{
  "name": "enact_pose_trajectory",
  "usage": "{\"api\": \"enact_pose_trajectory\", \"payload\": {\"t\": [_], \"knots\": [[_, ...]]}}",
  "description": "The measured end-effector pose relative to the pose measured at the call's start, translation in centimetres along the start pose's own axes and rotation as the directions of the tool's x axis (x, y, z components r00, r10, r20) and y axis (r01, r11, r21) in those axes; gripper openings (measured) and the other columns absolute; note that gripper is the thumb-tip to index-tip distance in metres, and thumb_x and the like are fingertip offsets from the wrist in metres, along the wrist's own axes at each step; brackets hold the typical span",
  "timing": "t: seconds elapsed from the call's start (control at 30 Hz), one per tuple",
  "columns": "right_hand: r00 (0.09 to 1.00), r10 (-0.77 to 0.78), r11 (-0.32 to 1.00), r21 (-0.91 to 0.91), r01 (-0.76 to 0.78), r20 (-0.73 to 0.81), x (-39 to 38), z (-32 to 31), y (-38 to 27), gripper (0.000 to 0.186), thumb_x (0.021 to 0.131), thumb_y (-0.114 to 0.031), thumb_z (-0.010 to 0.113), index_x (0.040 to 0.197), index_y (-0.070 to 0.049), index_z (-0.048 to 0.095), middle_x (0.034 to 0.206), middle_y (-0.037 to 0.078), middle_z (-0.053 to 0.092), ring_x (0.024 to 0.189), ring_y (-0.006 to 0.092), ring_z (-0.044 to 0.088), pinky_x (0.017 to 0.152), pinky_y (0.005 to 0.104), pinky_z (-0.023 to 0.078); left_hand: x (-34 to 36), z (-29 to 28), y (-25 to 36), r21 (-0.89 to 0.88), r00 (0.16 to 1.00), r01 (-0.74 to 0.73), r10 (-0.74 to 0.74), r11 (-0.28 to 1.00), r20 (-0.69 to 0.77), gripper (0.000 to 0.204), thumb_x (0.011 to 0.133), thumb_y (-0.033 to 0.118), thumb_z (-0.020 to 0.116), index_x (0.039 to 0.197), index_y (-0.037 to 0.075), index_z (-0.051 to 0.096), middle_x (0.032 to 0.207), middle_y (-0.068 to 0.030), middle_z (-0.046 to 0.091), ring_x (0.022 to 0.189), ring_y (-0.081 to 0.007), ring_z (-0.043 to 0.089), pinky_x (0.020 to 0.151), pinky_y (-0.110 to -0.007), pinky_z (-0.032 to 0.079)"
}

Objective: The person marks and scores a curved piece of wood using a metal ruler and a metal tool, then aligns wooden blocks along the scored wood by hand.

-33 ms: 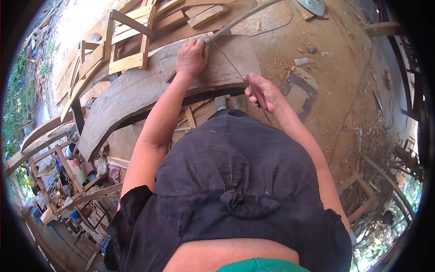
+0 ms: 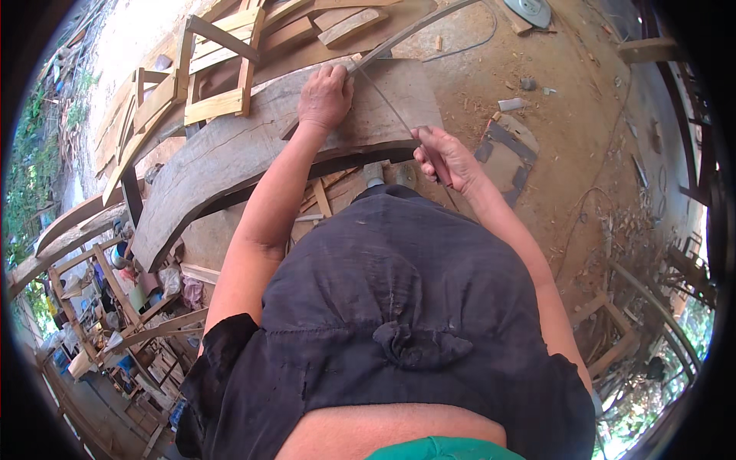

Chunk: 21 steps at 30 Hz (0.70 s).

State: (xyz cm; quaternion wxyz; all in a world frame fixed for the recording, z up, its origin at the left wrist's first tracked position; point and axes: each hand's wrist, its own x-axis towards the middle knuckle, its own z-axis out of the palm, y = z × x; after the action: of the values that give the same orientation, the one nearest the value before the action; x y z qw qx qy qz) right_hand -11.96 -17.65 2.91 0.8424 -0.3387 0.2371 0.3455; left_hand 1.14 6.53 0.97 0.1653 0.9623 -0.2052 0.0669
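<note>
My left hand (image 2: 326,96) is closed around a narrow grey wooden strip (image 2: 398,35) that runs diagonally over a wide, curved, weathered plank (image 2: 207,157). In my right hand (image 2: 452,165), just past the plank's near edge, is a reddish-brown handle (image 2: 433,153). A long thin metal rod or blade (image 2: 387,96) slants up from it to the strip beside my left hand; its exact kind I cannot tell. My feet (image 2: 376,172) show below the plank.
Slatted wooden pieces (image 2: 222,69) and offcuts (image 2: 345,23) lie behind the plank. Wooden frames and clutter (image 2: 107,295) fill the lower left. Cardboard (image 2: 506,165), a cord (image 2: 468,46) and scraps are on the dirty floor (image 2: 575,130) to the right.
</note>
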Motion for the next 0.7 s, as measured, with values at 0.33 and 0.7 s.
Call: {"api": "enact_pose_trajectory", "payload": {"t": [0.33, 0.7], "knots": [[0.923, -0.354, 0.832, -0.502, 0.237, -0.152, 1.1, 1.1, 1.5, 0.034, 0.076, -0.014, 0.078, 0.099, -0.002, 0.056, 0.079, 0.004, 0.060, 0.058, 0.0082, 0.056, 0.046, 0.0222, 0.048, 0.0, -1.8, 0.6, -0.512, 0.989, 0.123, -0.145, 0.850, -0.002, 0.044, 0.087, 0.035, 0.061, 0.123, 0.013, 0.048, 0.101, -0.0156, 0.057, 0.092, -0.0316, 0.058, 0.081, -0.042, 0.048], [0.929, -0.302, 0.929, -0.283, 0.237, -0.213, 0.2, 0.0, 2.3, 0.031, 0.083, -0.009, 0.070, 0.107, -0.003, 0.054, 0.084, 0.004, 0.059, 0.065, 0.0095, 0.058, 0.051, 0.0258, 0.052, -0.4, -0.6, 0.4, -0.154, 0.996, -0.093, 0.094, 0.984, 0.001, 0.042, 0.090, 0.048, 0.053, 0.128, 0.029, 0.057, 0.117, -0.0088, 0.054, 0.099, -0.0263, 0.054, 0.089, -0.042, 0.042]]}}
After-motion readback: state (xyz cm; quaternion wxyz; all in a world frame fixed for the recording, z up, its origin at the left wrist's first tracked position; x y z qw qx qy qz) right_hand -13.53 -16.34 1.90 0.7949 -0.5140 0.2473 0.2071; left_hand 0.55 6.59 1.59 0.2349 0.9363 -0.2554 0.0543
